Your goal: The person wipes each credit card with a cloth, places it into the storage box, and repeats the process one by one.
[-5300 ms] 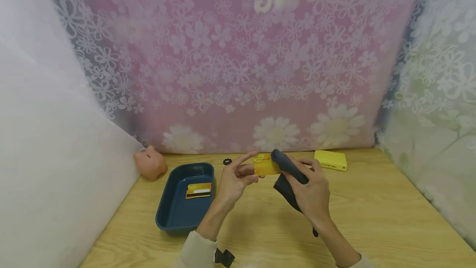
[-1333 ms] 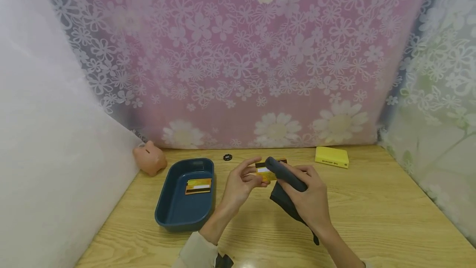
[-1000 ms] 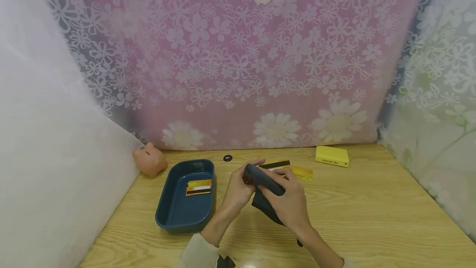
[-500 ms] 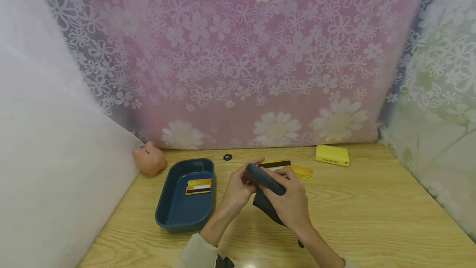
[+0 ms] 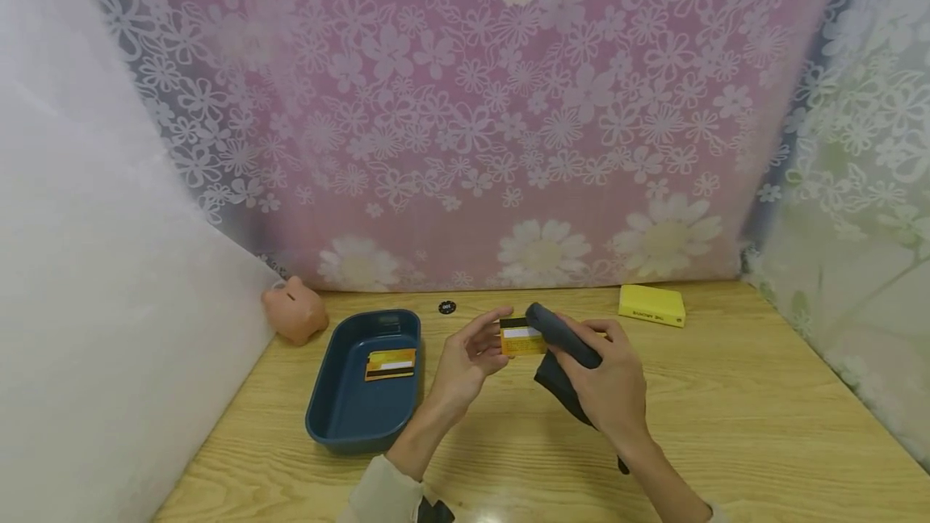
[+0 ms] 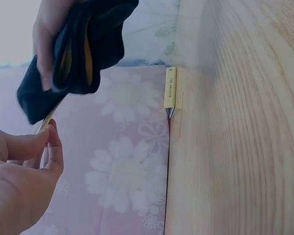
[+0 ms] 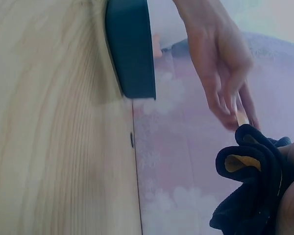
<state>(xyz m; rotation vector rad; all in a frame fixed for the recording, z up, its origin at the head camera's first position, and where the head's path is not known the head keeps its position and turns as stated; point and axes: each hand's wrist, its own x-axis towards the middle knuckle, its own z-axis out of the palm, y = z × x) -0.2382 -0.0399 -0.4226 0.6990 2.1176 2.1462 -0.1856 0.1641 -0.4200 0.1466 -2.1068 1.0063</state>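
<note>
In the head view my left hand [image 5: 465,357] pinches the left end of a yellow bank card [image 5: 521,337] that shows its dark stripe and white strip. The card's right end goes behind a folded dark blue cloth wallet [image 5: 563,337], which my right hand [image 5: 613,382] grips from the right. The wrist views show the wallet's [image 6: 83,49] thick layers standing apart, with yellow inside the folds. Whether the card's hidden end sits in a fold cannot be made out. Another yellow card [image 5: 601,336] lies on the table, mostly covered by the right hand.
A dark blue tray [image 5: 356,418] with yellow cards [image 5: 390,364] inside stands left of my left forearm. Behind it are a pink piggy bank [image 5: 294,311] and a black poker chip [image 5: 446,307]. A yellow book [image 5: 651,305] lies at the back right.
Half a second ago the wallet covered the left fingers. Right hand and wallet have since shifted right, and a card shows between the hands. Compared with 5.3 s ago, this card shows its striped back.
</note>
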